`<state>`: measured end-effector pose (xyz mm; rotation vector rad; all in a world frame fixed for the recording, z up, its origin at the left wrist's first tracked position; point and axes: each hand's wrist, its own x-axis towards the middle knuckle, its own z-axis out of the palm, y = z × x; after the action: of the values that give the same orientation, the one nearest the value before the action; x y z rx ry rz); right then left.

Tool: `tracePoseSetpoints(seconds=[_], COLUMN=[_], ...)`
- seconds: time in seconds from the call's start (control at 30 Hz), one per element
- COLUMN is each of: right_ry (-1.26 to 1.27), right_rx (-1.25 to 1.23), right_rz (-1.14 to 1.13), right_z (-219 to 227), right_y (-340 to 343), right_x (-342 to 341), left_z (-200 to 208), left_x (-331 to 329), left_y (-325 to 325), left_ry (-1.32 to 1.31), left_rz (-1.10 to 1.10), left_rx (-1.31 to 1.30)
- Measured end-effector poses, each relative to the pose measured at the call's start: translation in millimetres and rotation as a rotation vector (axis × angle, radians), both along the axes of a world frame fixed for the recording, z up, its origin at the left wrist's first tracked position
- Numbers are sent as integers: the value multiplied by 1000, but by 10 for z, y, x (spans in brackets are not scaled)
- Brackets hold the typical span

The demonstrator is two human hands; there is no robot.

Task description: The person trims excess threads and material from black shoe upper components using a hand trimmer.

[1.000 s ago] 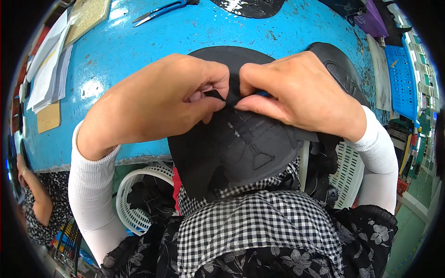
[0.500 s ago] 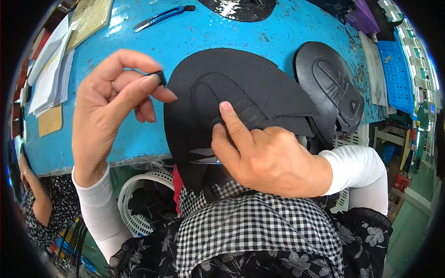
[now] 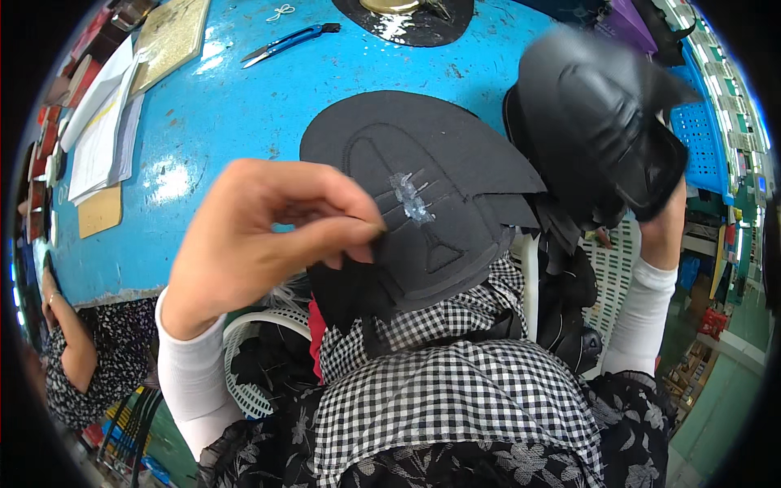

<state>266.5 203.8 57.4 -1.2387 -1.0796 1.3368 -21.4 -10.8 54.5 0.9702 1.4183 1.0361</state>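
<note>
My left hand (image 3: pixel 281 236) is over the left side of a black stitched panel (image 3: pixel 390 118), thumb and forefinger pinched together. Whatever they pinch is too dark against the panel to make out. The panel lies matt side up, overhanging the table's near edge above my lap, with a shiny, clear-looking patch (image 3: pixel 413 198) on its stitched middle. At the right, my right hand (image 3: pixel 663 224) grips a glossy black leather piece (image 3: pixel 582 106) from below, and its fingers are mostly hidden behind it. The leather piece is raised, bent and blurred by motion, above more black pieces.
Blue-handled thread snips (image 3: pixel 291 45) and a black sheet with a round tin (image 3: pixel 390 5) lie at the back of the blue table (image 3: pixel 228 106). Papers (image 3: pixel 102 146) are stacked at left. White baskets (image 3: pixel 244 382) stand below the edge; another person's arm (image 3: pixel 77 350) is at far left.
My right hand has left the panel, where blades showed beside it, and lifted the glossy leather piece at right. My left hand has moved right, over the panel. The shiny patch now shows.
</note>
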Motion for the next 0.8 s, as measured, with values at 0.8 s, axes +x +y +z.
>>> tracePoseSetpoints(seconds=[0.8], right_ry=[-740], right_rx=[1139], right_rz=[1507], right_z=[-184], right_y=[-312], right_x=[-853], left_z=[-232], left_x=[116], left_y=[445], left_ry=[309], left_rz=[-268], left_rx=[-91])
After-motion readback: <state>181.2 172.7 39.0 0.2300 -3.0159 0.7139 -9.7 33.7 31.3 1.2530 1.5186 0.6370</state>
